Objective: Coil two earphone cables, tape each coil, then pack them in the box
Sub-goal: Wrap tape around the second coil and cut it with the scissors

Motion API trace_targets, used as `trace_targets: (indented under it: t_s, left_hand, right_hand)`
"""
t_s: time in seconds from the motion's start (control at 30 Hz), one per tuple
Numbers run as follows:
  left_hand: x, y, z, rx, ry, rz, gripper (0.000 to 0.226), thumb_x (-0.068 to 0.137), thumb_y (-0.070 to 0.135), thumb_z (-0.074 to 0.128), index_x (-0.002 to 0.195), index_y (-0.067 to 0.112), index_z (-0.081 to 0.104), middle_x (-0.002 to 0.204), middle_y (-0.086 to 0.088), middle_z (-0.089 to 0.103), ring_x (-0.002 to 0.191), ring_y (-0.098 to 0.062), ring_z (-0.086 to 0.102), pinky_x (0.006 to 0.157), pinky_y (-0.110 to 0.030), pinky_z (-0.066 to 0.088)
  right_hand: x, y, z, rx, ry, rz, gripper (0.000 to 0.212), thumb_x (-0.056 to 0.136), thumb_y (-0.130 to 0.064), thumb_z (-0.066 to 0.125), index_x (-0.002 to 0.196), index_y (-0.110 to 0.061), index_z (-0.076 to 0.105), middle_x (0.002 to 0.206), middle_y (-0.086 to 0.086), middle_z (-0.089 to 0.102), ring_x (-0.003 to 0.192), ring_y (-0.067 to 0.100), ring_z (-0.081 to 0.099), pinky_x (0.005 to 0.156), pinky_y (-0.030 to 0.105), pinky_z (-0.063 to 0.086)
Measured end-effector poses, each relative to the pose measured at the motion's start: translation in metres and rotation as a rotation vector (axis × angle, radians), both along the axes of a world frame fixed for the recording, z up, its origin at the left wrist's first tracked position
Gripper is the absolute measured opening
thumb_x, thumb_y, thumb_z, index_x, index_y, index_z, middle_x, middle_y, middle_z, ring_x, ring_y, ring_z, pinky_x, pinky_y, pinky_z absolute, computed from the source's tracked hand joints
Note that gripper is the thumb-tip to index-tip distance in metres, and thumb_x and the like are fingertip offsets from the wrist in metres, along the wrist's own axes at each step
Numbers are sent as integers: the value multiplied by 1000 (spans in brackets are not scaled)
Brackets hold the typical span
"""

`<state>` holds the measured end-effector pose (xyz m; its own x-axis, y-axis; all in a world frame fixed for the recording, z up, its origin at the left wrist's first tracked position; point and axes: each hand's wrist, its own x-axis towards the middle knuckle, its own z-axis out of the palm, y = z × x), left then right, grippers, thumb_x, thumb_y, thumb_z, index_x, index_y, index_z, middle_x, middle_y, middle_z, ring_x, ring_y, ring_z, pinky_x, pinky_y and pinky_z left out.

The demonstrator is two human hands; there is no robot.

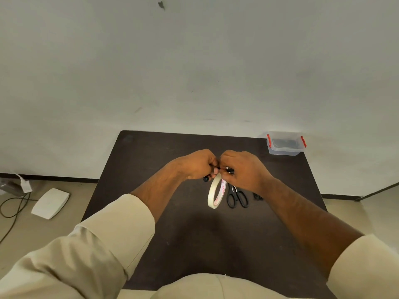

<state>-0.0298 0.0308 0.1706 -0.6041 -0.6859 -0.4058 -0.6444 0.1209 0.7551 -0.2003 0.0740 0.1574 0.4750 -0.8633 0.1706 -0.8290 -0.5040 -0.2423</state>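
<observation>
Both hands meet above the middle of the dark table (164, 212). My left hand (197, 165) is closed around a coiled black earphone cable; one earbud (205, 179) pokes out below the fist. My right hand (241, 169) pinches the other end of the coil (230, 170). A roll of cream tape (215, 194) hangs on edge under the hands, its loose end running up to my fingers. A second black earphone cable (257, 196) lies on the table, mostly hidden by my right forearm. The clear box (285, 143) with red clips stands at the far right corner.
Black scissors (237, 196) lie on the table just right of the tape roll. On the floor to the left are a white flat device (50, 203), a power adapter (24, 186) and dark cables. A plain wall rises behind the table.
</observation>
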Motion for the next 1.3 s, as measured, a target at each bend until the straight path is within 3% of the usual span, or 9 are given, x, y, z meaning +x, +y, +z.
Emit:
trace_targets:
  t_s: [0.13, 0.27, 0.4, 0.5, 0.63, 0.77, 0.83, 1.0, 1.3]
  left_hand:
    - [0, -2, 0, -26, -34, -16, 19, 94, 5, 54, 86, 1, 70, 68, -1, 60, 61, -8, 53, 62, -18, 46]
    - [-2, -2, -2, -104, -75, -33, 18, 95, 10, 55, 91, 4, 72, 77, -8, 67, 68, -13, 58, 70, -27, 50]
    - [-1, -2, -3, -97, -53, -27, 18, 95, 9, 56, 94, 2, 72, 67, -1, 61, 61, -10, 54, 68, -25, 47]
    - [0, 0, -5, -101, -44, 10, 19, 94, 10, 58, 88, -3, 71, 67, -6, 58, 61, -14, 50, 67, -29, 45]
    - [-2, 4, -11, -178, -18, 83, 23, 94, 13, 58, 82, -5, 67, 63, -5, 52, 54, -11, 42, 59, -25, 39]
    - [-6, 9, -18, -322, -41, 130, 25, 96, 15, 53, 81, 3, 69, 61, 2, 51, 52, -8, 41, 52, -19, 35]
    - [-7, 12, -21, -355, -25, 151, 26, 97, 16, 51, 78, 8, 67, 69, -1, 60, 56, -10, 48, 56, -22, 42]
    - [-3, 15, -21, -414, -30, 162, 26, 98, 15, 48, 85, 9, 69, 84, -5, 68, 70, -19, 62, 62, -26, 49]
    - [3, 19, -27, -615, -144, 104, 25, 95, 13, 47, 78, 14, 65, 72, 1, 57, 64, -16, 52, 61, -26, 39]
  right_hand:
    - [-1, -1, -3, -81, 30, 19, 11, 85, -17, 64, 75, -13, 62, 68, -1, 57, 53, 13, 46, 51, 32, 42]
    - [-1, 0, -5, -108, 55, 64, 11, 88, -18, 64, 78, -14, 65, 63, -1, 60, 49, 12, 46, 51, 28, 41]
    - [-2, 0, -11, -77, 51, 3, 17, 95, -24, 54, 92, -15, 69, 71, -1, 65, 59, 17, 57, 57, 32, 46]
    - [-1, -1, -12, -24, -44, -49, 17, 93, -21, 56, 97, -17, 72, 77, -2, 69, 68, 17, 62, 61, 34, 50]
    - [0, -5, -10, 225, -411, -232, 10, 85, -11, 68, 89, -17, 74, 78, -7, 71, 71, 7, 65, 68, 23, 53]
    - [0, -13, 1, 540, -707, -414, 7, 78, -7, 74, 75, -13, 73, 73, 4, 72, 66, 9, 65, 71, 28, 55]
    - [-1, -15, 6, 674, -812, -494, 5, 75, -8, 76, 76, -10, 73, 77, 9, 72, 70, 13, 66, 72, 33, 55]
    - [3, -18, 11, 900, -859, -637, 15, 73, -15, 79, 86, -11, 73, 93, 13, 72, 83, 20, 64, 75, 36, 53]
    - [12, -21, 10, 1143, -858, -757, 6, 78, -13, 76, 80, -13, 70, 71, 4, 71, 62, 14, 66, 65, 28, 53]
